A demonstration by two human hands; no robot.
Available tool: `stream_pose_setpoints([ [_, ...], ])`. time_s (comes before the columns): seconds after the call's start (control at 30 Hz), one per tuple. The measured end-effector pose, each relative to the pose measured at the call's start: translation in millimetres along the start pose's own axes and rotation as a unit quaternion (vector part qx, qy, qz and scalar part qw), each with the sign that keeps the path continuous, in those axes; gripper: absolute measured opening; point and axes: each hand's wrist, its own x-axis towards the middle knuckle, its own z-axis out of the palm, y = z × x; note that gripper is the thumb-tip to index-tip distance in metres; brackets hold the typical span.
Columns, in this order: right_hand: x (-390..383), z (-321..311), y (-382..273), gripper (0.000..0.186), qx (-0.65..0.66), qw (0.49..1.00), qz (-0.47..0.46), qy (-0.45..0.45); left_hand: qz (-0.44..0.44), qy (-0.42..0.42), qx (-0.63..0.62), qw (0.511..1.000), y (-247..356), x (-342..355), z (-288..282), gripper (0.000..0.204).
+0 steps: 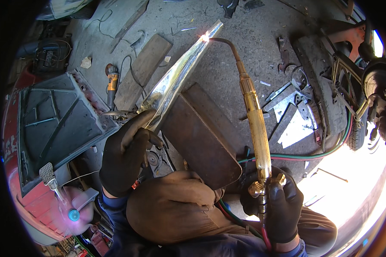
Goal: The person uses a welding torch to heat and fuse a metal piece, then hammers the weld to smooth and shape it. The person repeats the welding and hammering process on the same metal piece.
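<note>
Black-gloved right hand (283, 205) clamped round valve end of brass torch (258, 128), low & right of rusty steel plate (201, 137). Red & green hoses (304, 155) trailing off right of plate, then back under wrist. Left hand (126, 156), also black glove, wrapped tight on near end of shiny chrome trim strip (176, 79), just left of plate. Hands well apart, plate & brown-trousered knee (171, 210) between. Strip's long axis running up & away from left hand, over plate's left edge, tapering to far tip. Torch body roughly parallel on plate's right side, curved nozzle bending left to meet strip near tip – bright flame spot (206, 37) there, beyond plate. Left hand nearer strip; right hand reaches it only via torch. Beyond plate, left: orange angle grinder (112, 83), wood plank (143, 70). No readable labels; grey panel (60, 124) w/ red edge far left of plate.
</note>
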Motion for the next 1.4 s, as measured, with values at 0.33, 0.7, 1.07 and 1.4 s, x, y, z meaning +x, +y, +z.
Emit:
stream_pose_setpoints([
  [0.33,4.4,0.7,7.2,0.060,-0.078,0.996,-0.047,0.006,-0.002,0.000,-0.007,1.000,-0.6,0.3,0.5,0.045],
  [0.7,2.5,1.5,5.2,0.058,-0.081,0.996,-0.041,0.020,0.001,0.003,-0.004,1.000,-0.8,0.4,1.0,0.045],
  [1.07,2.9,-2.3,4.6,0.057,-0.085,0.995,-0.050,0.014,0.002,0.006,-0.003,1.000,-0.9,1.2,1.7,0.044],
  [1.4,-0.6,-3.9,0.6,0.046,-0.014,1.000,0.005,0.004,0.000,0.003,-0.012,1.000,-1.5,1.8,1.3,0.045],
])
